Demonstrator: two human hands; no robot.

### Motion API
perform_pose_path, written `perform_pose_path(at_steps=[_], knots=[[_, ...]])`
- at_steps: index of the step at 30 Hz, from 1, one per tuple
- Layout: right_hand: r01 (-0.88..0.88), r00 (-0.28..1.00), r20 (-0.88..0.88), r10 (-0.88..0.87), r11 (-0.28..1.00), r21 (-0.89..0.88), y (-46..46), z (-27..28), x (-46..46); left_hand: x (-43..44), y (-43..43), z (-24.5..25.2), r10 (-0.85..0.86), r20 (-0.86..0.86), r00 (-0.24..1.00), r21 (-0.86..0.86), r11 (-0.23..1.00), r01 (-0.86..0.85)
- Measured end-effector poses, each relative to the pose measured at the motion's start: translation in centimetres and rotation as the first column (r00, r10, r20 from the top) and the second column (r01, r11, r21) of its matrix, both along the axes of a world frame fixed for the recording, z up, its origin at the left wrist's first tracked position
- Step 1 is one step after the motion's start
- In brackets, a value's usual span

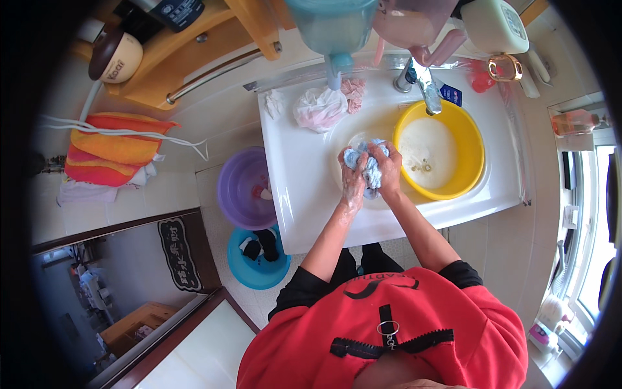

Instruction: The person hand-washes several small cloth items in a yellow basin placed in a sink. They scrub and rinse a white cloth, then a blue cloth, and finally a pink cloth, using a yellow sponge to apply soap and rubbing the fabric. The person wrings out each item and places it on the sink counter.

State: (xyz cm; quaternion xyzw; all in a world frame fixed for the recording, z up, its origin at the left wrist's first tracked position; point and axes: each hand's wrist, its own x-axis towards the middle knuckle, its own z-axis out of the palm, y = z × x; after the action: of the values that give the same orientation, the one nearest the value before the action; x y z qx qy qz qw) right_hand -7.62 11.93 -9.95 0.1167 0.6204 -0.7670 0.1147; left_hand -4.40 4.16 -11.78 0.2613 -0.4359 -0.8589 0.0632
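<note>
A bunched wet light-blue cloth (372,171) is squeezed between my two hands above the white sink (306,194). My left hand (353,177) grips it from the left, with suds on the back of the hand and wrist. From the other side my right hand (389,167) presses on the same cloth, close to the rim of a yellow basin (478,155). Whitish sudsy water (427,141) lies in that basin. Above it reaches the chrome faucet (428,87). The underside of the cloth is hidden by my fingers.
On the sink's back ledge lie a white-and-pink wet cloth (320,109), a pink cloth (354,95) and a small white cloth (274,103). A purple basin (233,194) and a blue basin (238,272) with dark socks (265,245) stand left. A teal container (333,29) overhangs the sink.
</note>
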Motion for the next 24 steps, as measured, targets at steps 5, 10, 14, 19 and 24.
perform_pose_path(at_steps=[5,10,14,19,24], knots=[[-0.106,0.991,0.047,0.124,0.954,-0.281,-4.8,1.8,-2.7,0.9,-3.8,2.0,0.087,-0.130,0.988,-0.334,0.934,-0.126],[-0.409,0.848,-0.275,0.453,0.890,0.204,-7.5,-0.7,-1.9,1.3,-8.2,2.3,0.237,-0.040,0.971,-0.880,0.451,-0.146],[-0.108,0.582,-0.456,0.673,0.620,0.777,-8.2,-3.7,-1.0,1.9,-8.6,-0.1,0.165,0.137,0.977,-0.990,-0.007,0.140],[-0.220,0.540,-0.417,0.731,0.601,0.768,-7.0,-2.6,-1.8,2.2,-9.2,-0.5,0.200,0.154,0.968,-0.986,-0.036,0.164],[-0.481,0.762,-0.331,0.556,0.829,0.284,-3.5,3.2,2.3,2.3,-5.7,2.0,0.215,0.088,0.973,-0.996,-0.007,0.092]])
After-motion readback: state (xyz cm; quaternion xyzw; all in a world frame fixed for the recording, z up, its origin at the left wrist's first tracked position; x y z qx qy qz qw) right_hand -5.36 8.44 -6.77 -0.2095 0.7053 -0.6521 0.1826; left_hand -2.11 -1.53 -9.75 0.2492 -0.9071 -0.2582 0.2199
